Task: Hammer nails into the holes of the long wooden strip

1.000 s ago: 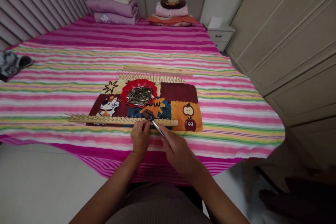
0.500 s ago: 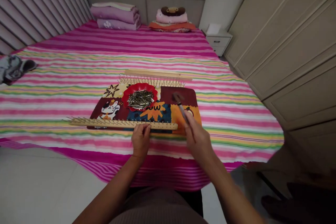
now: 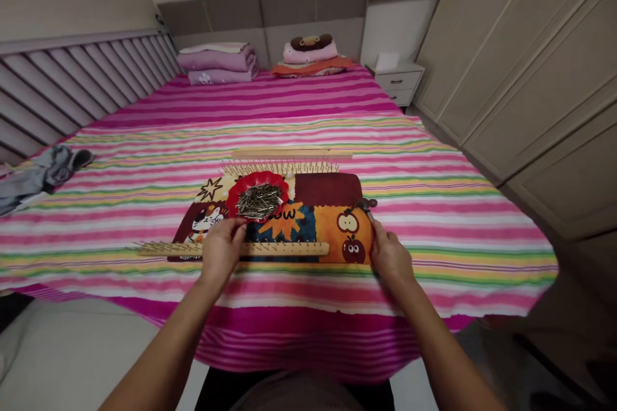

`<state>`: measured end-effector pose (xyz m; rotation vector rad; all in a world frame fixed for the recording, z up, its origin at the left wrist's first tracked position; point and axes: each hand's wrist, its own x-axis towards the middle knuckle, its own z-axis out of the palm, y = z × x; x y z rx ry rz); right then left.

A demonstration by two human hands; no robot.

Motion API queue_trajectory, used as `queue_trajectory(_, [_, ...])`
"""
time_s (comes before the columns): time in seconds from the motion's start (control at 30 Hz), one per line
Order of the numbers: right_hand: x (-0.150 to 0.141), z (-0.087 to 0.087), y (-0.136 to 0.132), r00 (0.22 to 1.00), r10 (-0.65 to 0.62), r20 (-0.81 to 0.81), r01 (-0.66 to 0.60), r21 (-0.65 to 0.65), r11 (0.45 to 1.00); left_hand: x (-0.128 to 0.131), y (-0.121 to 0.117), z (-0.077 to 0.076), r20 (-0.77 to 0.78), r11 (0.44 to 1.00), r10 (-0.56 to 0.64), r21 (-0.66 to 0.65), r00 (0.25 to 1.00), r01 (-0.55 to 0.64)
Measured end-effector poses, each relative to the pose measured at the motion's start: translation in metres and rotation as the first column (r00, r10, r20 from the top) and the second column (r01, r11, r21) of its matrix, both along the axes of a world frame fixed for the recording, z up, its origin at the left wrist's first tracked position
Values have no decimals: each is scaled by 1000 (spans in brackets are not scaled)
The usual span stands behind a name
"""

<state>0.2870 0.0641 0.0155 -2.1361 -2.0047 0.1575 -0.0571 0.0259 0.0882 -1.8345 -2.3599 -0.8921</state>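
Note:
A wooden strip [image 3: 284, 248] studded with a row of nails lies along the near edge of a patchwork mat [image 3: 332, 189] on the bed. My left hand [image 3: 220, 250] reaches over the strip's left part. Its fingers stretch toward the rim of a red dish [image 3: 241, 187] full of loose nails and hold nothing that I can see. My right hand [image 3: 391, 258] is at the mat's right edge, closed round the handle of a small hammer. The hammer head [image 3: 369, 203] rests low beside the mat.
A second nailed strip [image 3: 282, 169] and a plain wooden strip [image 3: 289, 154] lie behind the mat. Folded bedding [image 3: 219, 63] and a plush toy [image 3: 308, 45] sit at the headboard, a grey garment [image 3: 45, 170] on the left, a nightstand [image 3: 398, 80] and wardrobe [image 3: 530, 58] on the right.
My right hand swung the hammer from the strip out to the mat's right edge and lowered it. My left hand left the strip and moved left toward the red dish. The camera tilted up.

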Motion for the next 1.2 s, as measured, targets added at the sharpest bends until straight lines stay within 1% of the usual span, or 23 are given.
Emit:
queue_trajectory(0.03, [0, 0, 1, 1000, -4, -3, 4, -4, 1000, -4, 12, 6, -31, 994, 15, -109, 999, -18])
queue_trajectory(0.07, [0, 1, 1, 1000, -8, -9, 8, -8, 1000, -8, 24, 11, -67, 976, 18, -215, 998, -32])
queue_trajectory(0.13, [1, 2, 2, 1000, -16, -20, 15, -15, 1000, -11, 44, 18, -164, 927, 18, -368, 986, -78])
queue_trajectory(0.23, [1, 3, 1, 999, -20, -29, 19, -22, 1000, -12, 65, 23, -321, 862, -27, -488, 947, -141])
queue_trajectory(0.33, [0, 3, 0, 999, -24, -31, 24, -18, 1000, -15, 78, 25, -387, 790, -122, -595, 914, -147])
queue_trajectory(0.37, [0, 3, 0, 999, -22, -30, 22, -14, 1000, -16, 81, 25, -392, 771, -152, -621, 907, -139])
queue_trajectory(0.43, [0, 3, 0, 1000, -17, -23, 16, -7, 1000, -18, 86, 24, -405, 758, -207, -642, 890, -116])
queue_trajectory(0.57, [1, 0, 0, 1000, -14, 0, 14, 2, 1000, -23, 91, 22, -426, 775, -262, -628, 866, -74])
queue_trajectory(0.63, [1, -1, 1, 1000, -13, 8, 13, 3, 1000, -26, 92, 21, -412, 783, -257, -619, 874, -61])
queue_trajectory(0.7, [1, -2, 1, 1000, -15, 13, 15, -1, 1000, -31, 91, 19, -383, 806, -250, -591, 889, -28])
queue_trajectory(0.77, [1, -2, 1, 1000, -18, 14, 18, -3, 1000, -35, 89, 19, -317, 857, -198, -515, 927, 7])
queue_trajectory(0.8, [1, -2, 1, 1000, -17, 12, 17, -4, 1000, -37, 86, 20, -247, 887, -147, -462, 958, 17])
queue_trajectory(0.83, [1, -1, 1, 1000, -16, 7, 16, -4, 1000, -38, 83, 21, -138, 915, -86, -403, 987, 23])
queue_trajectory(0.87, [0, -1, 0, 1000, -14, 1, 14, -5, 1000, -38, 78, 23, 10, 940, -26, -341, 1000, 28])
queue_trajectory(0.9, [0, -1, 0, 1000, -14, -4, 14, -8, 1000, -38, 72, 26, 187, 959, 18, -281, 982, 36])
queue_trajectory(0.93, [0, 0, 0, 1000, -15, -7, 15, -12, 1000, -35, 65, 29, 367, 973, 38, -225, 929, 50])
queue_trajectory(0.97, [0, 0, -1, 1000, -16, -7, 16, -16, 1000, -32, 57, 31, 529, 981, 39, -180, 848, 67])
queue_trajectory(1.0, [0, 1, -1, 1000, -16, -6, 16, -18, 1000, -27, 49, 34, 658, 986, 34, -143, 752, 81])
queue_trajectory(1.03, [-1, 1, -1, 1000, -17, -3, 17, -16, 1000, -21, 40, 36, 751, 988, 29, -120, 660, 93])
queue_trajectory(1.07, [-1, 2, -1, 1000, -17, 1, 17, -12, 1000, -14, 31, 37, 812, 988, 30, -112, 583, 104])
queue_trajectory(1.1, [-1, 2, -1, 1000, -16, 4, 16, -8, 1000, -6, 21, 36, 851, 988, 31, -104, 525, 112])
queue_trajectory(1.13, [-1, 3, -1, 1000, -17, 6, 17, -7, 1000, 2, 12, 34, 873, 987, 29, -100, 487, 122])
queue_trajectory(1.2, [-2, 4, -1, 1000, -19, 6, 19, -12, 1000, 17, -6, 27, 888, 987, 14, -86, 460, 136])
